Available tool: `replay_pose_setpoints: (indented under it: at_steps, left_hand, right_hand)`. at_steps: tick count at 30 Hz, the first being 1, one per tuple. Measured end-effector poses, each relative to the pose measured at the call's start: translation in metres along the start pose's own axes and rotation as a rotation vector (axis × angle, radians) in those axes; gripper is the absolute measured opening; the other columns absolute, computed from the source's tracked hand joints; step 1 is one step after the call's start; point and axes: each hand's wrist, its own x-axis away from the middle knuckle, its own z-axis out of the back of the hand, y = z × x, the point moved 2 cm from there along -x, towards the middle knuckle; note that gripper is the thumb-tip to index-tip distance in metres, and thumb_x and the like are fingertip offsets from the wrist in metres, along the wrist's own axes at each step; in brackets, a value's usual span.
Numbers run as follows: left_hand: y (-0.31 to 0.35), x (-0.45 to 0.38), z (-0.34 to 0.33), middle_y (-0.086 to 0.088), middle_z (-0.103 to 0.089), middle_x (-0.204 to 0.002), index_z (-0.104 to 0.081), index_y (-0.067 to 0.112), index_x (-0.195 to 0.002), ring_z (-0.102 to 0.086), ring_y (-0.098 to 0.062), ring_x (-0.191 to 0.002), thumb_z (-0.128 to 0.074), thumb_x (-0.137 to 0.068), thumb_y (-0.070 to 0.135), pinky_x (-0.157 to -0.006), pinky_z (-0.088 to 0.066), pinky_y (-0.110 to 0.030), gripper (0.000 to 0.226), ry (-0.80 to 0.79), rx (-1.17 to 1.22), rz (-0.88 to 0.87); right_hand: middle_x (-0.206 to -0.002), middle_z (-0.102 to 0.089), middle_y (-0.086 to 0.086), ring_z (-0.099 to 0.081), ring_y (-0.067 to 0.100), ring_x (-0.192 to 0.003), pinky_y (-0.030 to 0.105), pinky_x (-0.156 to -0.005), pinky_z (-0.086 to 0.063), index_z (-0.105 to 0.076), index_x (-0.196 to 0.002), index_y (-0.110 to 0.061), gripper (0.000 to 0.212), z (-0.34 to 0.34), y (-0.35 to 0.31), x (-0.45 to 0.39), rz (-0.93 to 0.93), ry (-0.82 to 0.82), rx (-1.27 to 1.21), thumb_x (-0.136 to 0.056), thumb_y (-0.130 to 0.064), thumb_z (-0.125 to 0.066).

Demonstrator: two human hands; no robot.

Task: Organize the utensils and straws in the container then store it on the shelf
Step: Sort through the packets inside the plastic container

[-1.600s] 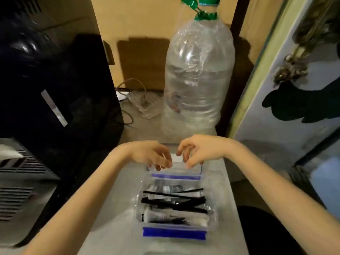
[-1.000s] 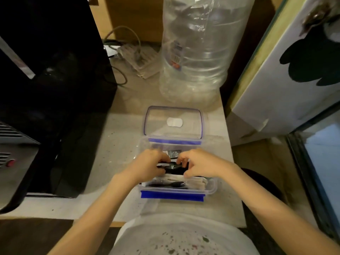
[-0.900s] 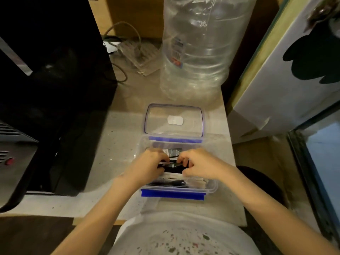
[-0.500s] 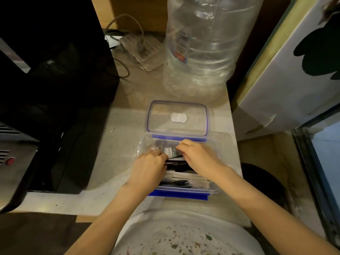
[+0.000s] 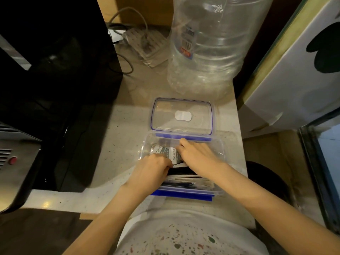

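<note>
While both sets of fingers (image 5: 181, 142) curl down among the contents, I cannot tell what each grips. The left hand (image 5: 152, 169) and right hand (image 5: 197, 156) work inside the clear container (image 5: 219, 153), on the table (image 5: 117, 129) near its front edge, its lid (image 5: 182, 116) lying just beyond. Black utensils (image 5: 181, 170) and wrapped packets (image 5: 162, 151) look light and slippery; the stiff container is best taken by its side walls.
</note>
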Motion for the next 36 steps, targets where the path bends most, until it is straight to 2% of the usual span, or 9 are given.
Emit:
replay_pose_setpoints:
  at_steps: [3, 7, 11, 17, 25, 29, 32, 34, 36]
  left_hand:
    - [-0.001, -0.007, 0.004, -0.005, -0.068, -0.103, -0.066, 0.014, -0.102, -0.063, -0.017, -0.091, -0.046, -0.093, 0.012, -0.083, -0.053, -0.029, 0.022, -0.014, -0.008, 0.007]
    - [-0.006, -0.017, 0.01, -0.006, -0.063, -0.112, -0.063, 0.013, -0.105, -0.063, -0.019, -0.092, -0.052, -0.09, 0.009, -0.081, -0.055, -0.03, 0.02, 0.047, -0.084, 0.042]
    - [-0.007, -0.027, 0.008, -0.006, -0.059, -0.121, -0.058, 0.013, -0.114, -0.061, -0.019, -0.102, -0.058, -0.086, 0.011, -0.087, -0.053, -0.029, 0.028, 0.019, -0.163, 0.033]
    - [-0.006, -0.037, 0.006, -0.007, -0.054, -0.128, -0.052, 0.012, -0.122, -0.05, -0.022, -0.117, -0.056, -0.087, 0.011, -0.095, -0.046, -0.033, 0.036, -0.021, -0.266, -0.017]
    - [0.0, -0.035, 0.007, -0.01, -0.055, -0.12, -0.052, 0.01, -0.118, -0.056, -0.022, -0.105, -0.056, -0.087, 0.012, -0.087, -0.05, -0.031, 0.031, 0.009, -0.315, 0.0]
    - [-0.001, -0.032, 0.014, -0.007, -0.057, -0.116, -0.055, 0.014, -0.115, -0.06, -0.022, -0.097, -0.059, -0.087, 0.013, -0.078, -0.052, -0.029, 0.029, 0.09, -0.258, 0.015]
    - [-0.004, -0.031, 0.023, -0.005, -0.065, -0.108, -0.057, 0.017, -0.111, -0.063, -0.023, -0.094, -0.06, -0.088, 0.017, -0.08, -0.056, -0.036, 0.024, 0.098, -0.201, 0.04]
    - [-0.007, -0.031, 0.033, -0.006, -0.069, -0.099, -0.059, 0.016, -0.106, -0.065, -0.022, -0.087, -0.059, -0.088, 0.018, -0.076, -0.057, -0.038, 0.018, 0.123, -0.08, 0.061]
    - [-0.006, -0.031, 0.044, -0.004, -0.069, -0.088, -0.062, 0.014, -0.1, -0.065, -0.016, -0.074, -0.062, -0.085, 0.017, -0.066, -0.056, -0.027, 0.015, 0.135, 0.184, 0.108]
  right_hand:
    - [-0.104, -0.051, 0.01, -0.045, 0.017, -0.07, 0.029, -0.053, -0.04, -0.051, -0.107, -0.007, 0.026, -0.001, -0.002, 0.004, -0.012, 0.04, -0.004, -0.084, -0.003, -0.061]
    - [-0.105, -0.06, 0.011, -0.063, 0.021, -0.082, 0.032, -0.067, -0.056, -0.049, -0.114, -0.008, 0.034, -0.005, -0.002, 0.008, -0.038, 0.087, -0.093, -0.083, -0.003, -0.063]
    - [-0.112, -0.059, 0.009, -0.063, 0.018, -0.089, 0.031, -0.075, -0.057, -0.047, -0.12, -0.01, 0.038, 0.0, 0.008, 0.011, -0.062, 0.172, -0.191, -0.085, -0.006, -0.063]
    - [-0.097, -0.062, 0.004, -0.061, 0.015, -0.079, 0.026, -0.069, -0.052, -0.063, -0.104, -0.009, 0.017, 0.027, 0.027, 0.039, -0.188, 0.368, -0.495, -0.088, -0.012, -0.059]
    - [-0.073, -0.064, 0.0, -0.056, -0.004, -0.042, 0.01, -0.039, -0.045, -0.059, -0.108, -0.01, 0.018, 0.014, 0.026, 0.054, -0.479, 0.135, -0.857, -0.09, -0.012, -0.057]
    - [-0.098, -0.068, 0.009, -0.052, 0.001, -0.048, 0.008, -0.039, -0.042, -0.057, -0.117, -0.01, 0.026, 0.022, 0.03, 0.048, -0.479, -0.028, -0.74, -0.091, -0.01, -0.055]
    - [-0.082, -0.067, 0.017, -0.055, 0.013, -0.044, 0.027, -0.049, -0.052, -0.058, -0.112, -0.001, 0.021, 0.025, 0.032, 0.042, -0.514, -0.197, -0.635, -0.092, -0.004, -0.052]
    - [-0.087, -0.065, 0.018, -0.061, 0.02, -0.055, 0.032, -0.06, -0.055, -0.056, -0.11, 0.0, 0.02, 0.025, 0.029, 0.038, -0.557, -0.257, -0.543, -0.091, -0.002, -0.053]
    - [-0.095, -0.064, 0.016, -0.065, 0.024, -0.073, 0.03, -0.066, -0.054, -0.056, -0.109, -0.003, 0.02, 0.023, 0.023, 0.035, -0.552, -0.254, -0.454, -0.089, -0.001, -0.056]
